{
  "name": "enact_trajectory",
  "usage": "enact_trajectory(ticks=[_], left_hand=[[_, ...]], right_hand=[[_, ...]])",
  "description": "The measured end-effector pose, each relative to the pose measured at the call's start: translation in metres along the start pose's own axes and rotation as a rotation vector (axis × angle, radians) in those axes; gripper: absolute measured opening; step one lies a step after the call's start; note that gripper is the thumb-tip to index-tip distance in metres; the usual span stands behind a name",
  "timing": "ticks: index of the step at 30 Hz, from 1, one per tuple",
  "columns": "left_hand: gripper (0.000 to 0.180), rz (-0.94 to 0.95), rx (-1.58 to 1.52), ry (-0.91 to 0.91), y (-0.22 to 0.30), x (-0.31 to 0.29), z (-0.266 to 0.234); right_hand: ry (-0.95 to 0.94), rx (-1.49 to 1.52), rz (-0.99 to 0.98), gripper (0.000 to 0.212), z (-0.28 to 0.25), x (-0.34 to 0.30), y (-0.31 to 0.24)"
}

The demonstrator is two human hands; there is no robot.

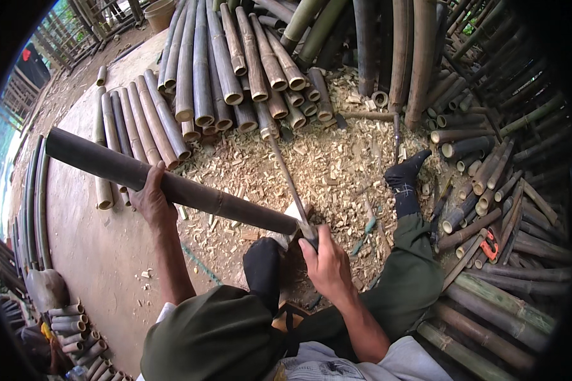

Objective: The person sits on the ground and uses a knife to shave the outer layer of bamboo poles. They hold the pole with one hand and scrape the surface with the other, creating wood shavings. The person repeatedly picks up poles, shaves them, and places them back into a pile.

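My left hand (pixel 154 197) is wrapped round a thick dark bamboo pole (pixel 203 198), which slants from the upper left down to the right. Its lower end lies between my legs, just left of my right hand (pixel 329 263). That hand is closed on a long, thin metal tool (pixel 285 168) with a dark handle; whether it is a knife or a file I cannot make out. The tool points up and away, its base close against the pole's end. A pale block (pixel 293 211) shows partly behind that end. Pale wood chips (pixel 337 178) cover the floor around.
Cut bamboo poles (pixel 219 70) are piled at the far side. More bamboo (pixel 489 190) is heaped on the right, with an orange-handled tool (pixel 490 244) on it. A green-handled tool (pixel 365 232) lies among the chips. Short bamboo pieces (pixel 76 327) are stacked at lower left.
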State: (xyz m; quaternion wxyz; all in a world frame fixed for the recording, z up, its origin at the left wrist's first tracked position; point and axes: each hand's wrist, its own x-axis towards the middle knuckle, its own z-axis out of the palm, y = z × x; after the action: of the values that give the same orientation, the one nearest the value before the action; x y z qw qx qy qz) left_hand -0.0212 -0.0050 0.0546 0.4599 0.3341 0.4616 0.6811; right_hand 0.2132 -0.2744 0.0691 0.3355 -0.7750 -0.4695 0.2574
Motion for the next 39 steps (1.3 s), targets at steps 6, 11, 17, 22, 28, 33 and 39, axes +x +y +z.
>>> enact_trajectory(ticks=[6,11,17,22,28,33,39], left_hand=[[0.04,0.026,-0.011,-0.048,0.003,-0.011,0.017],[0.04,-0.117,-0.047,-0.243,-0.002,0.01,-0.011],[0.039,-0.053,-0.198,-0.39,0.001,0.001,0.004],[0.043,-0.041,-0.046,-0.048,0.0,0.017,-0.001],[0.031,0.032,0.084,0.016,-0.003,0.015,0.013],[0.03,0.056,0.021,0.01,0.001,0.015,0.028],[0.033,0.032,0.038,-0.053,-0.005,0.017,0.018]], right_hand=[[-0.146,-0.286,0.303,0.037,0.054,0.002,0.105],[-0.011,-0.023,0.089,0.039,0.002,0.007,0.031],[-0.204,-0.355,0.371,0.041,0.05,-0.007,0.115],[-0.144,-0.147,0.191,0.036,0.014,0.0,0.06],[0.206,0.128,-0.115,0.026,0.011,-0.005,0.029],[-0.216,-0.317,0.28,0.033,0.051,0.007,0.093],[0.029,0.121,-0.013,0.028,-0.004,0.006,-0.004]])
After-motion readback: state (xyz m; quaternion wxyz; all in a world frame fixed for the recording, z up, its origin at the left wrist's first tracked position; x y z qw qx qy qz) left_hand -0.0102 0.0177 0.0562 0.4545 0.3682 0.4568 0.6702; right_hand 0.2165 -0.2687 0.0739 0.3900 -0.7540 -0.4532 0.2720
